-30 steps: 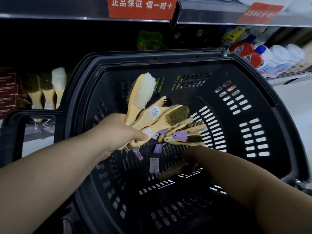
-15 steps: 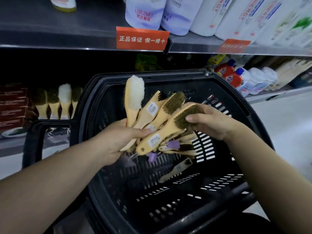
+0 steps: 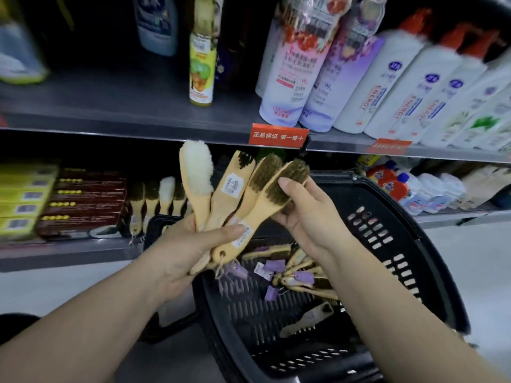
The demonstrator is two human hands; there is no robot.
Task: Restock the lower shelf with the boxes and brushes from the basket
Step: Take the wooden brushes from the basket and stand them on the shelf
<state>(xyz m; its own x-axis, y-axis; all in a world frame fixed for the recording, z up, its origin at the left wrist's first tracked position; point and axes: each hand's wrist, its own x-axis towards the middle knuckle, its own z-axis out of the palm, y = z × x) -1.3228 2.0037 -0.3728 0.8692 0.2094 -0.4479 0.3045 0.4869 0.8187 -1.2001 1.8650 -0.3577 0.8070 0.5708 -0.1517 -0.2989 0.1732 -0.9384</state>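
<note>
- left hand [image 3: 190, 244]: fingers clenched round the handles of a bunch of brushes [image 3: 235, 189]. Four are fanned out, heads up, in front of the lower shelf [image 3: 69, 250] opening. The handle ends are mostly buried in the palm; one end with a hole pokes out below.
- right hand [image 3: 309, 217]: pinching the head of the front brush [image 3: 287, 181], thumb on the bristles. The other fingers are behind the head, hidden.
- basket [image 3: 387, 230]: black, tilted, under both hands. The near rim is cut off by the bottom edge and the left wall sits behind the left forearm.
- loose brushes [image 3: 298, 272] lie in the basket, tangled with purple tags [image 3: 276, 265]. Count not readable; the right forearm covers part of the pile.
- single brush [image 3: 307, 319] lies apart from the pile, lower on the basket grid.
- lower shelf interior is dark. Dark red boxes [image 3: 85, 200] are stacked there, with yellow boxes [image 3: 25, 194] to their left. Both are blurred, print unreadable.
- shelf brushes [image 3: 163, 194] stand in a row just right of the red boxes, their lower ends behind the basket frame.
- upper shelf [image 3: 110, 106]: tall bottles [image 3: 387, 78] have their tops cut off by the frame; a red label [image 3: 278, 135] sits on the edge.
- red and white bottles [image 3: 392, 181] stand at the right of the lower shelf, smeared, partly behind the basket rim.
</note>
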